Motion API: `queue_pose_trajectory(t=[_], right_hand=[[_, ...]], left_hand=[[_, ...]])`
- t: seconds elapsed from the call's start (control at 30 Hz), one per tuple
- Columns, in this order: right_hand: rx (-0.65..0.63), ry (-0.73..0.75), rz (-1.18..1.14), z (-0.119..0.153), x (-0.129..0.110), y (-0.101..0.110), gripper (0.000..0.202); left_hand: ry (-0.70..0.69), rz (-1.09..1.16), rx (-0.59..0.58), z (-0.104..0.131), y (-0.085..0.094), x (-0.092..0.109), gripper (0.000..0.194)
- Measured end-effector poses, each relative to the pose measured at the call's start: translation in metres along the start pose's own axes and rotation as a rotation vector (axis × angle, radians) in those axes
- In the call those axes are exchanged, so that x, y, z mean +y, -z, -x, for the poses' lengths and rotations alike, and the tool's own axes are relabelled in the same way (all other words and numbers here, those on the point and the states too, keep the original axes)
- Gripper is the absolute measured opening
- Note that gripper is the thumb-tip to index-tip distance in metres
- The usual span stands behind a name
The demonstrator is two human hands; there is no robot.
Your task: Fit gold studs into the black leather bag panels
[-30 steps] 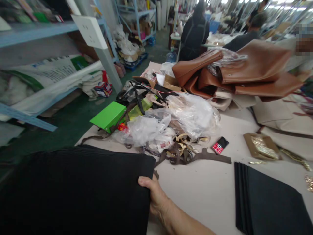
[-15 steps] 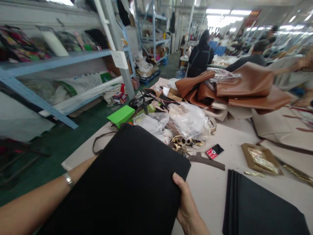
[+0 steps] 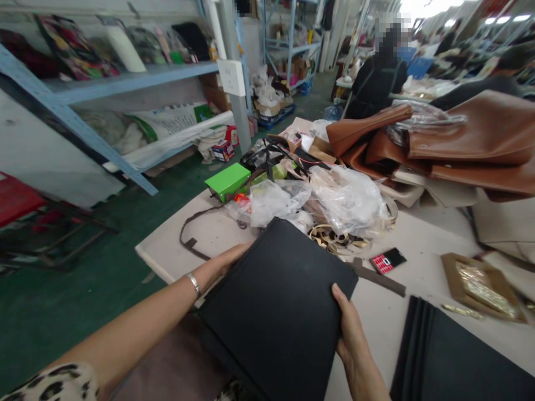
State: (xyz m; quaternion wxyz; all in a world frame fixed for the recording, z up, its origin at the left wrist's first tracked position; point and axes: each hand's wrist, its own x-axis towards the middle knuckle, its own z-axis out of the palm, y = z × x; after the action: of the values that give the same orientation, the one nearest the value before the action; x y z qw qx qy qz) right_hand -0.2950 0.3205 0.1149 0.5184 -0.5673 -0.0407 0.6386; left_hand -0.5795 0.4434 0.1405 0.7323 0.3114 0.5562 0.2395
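Observation:
A black, leather-like flat panel point(image 3: 280, 301), which looks thick or stacked along its left side, is held tilted above the near edge of the table. My right hand point(image 3: 351, 328) grips its right edge, thumb on the top face and fingers underneath. At the far left edge is my left hand point(image 3: 234, 257); its fingers are hidden behind the panel, which it supports. To the right, a stack of similar black panels point(image 3: 463, 356) lies on the table point(image 3: 380, 312).
Beyond the panel lie clear plastic bags point(image 3: 346, 200), a green box point(image 3: 228, 181) and a dark strap point(image 3: 188, 223). A red-and-black phone point(image 3: 388, 260) and a cardboard tray point(image 3: 449, 267) of gold-coloured pieces are rightward. Brown leather-like pieces point(image 3: 472, 139) are piled behind. A person point(image 3: 378, 83) is farther back.
The black panel has dropped lower and tipped away, showing more of its left side. Both hands still hold it. The view has swung to the left.

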Motion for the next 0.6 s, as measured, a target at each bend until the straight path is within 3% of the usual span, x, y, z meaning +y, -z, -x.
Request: queue_pose_trajectory(t=[0.13, 0.23, 0.37, 0.43, 0.5, 0.6], right_hand=[[0.044, 0.018, -0.03, 0.009, 0.006, 0.003, 0.082], [0.06, 0.076, -0.013, 0.019, 0.02, 0.008, 0.088], [0.09, 0.211, 0.07, 0.028, 0.034, 0.016, 0.084], [0.169, 0.253, 0.12, 0.027, 0.028, 0.022, 0.086], [0.223, 0.33, 0.226, 0.021, 0.009, 0.03, 0.09], [0.13, 0.528, 0.499, 0.004, -0.037, 0.034, 0.081]], left_hand=[[-0.019, -0.032, 0.004, 0.015, 0.021, 0.008, 0.056], [-0.061, -0.038, -0.018, 0.03, 0.025, 0.011, 0.068], [-0.116, 0.001, -0.018, 0.042, 0.018, 0.007, 0.058], [-0.121, 0.042, 0.1, 0.046, 0.016, 0.003, 0.047], [-0.128, 0.098, 0.298, 0.054, 0.016, -0.008, 0.042], [-0.14, 0.198, 0.638, 0.081, 0.012, -0.04, 0.047]])
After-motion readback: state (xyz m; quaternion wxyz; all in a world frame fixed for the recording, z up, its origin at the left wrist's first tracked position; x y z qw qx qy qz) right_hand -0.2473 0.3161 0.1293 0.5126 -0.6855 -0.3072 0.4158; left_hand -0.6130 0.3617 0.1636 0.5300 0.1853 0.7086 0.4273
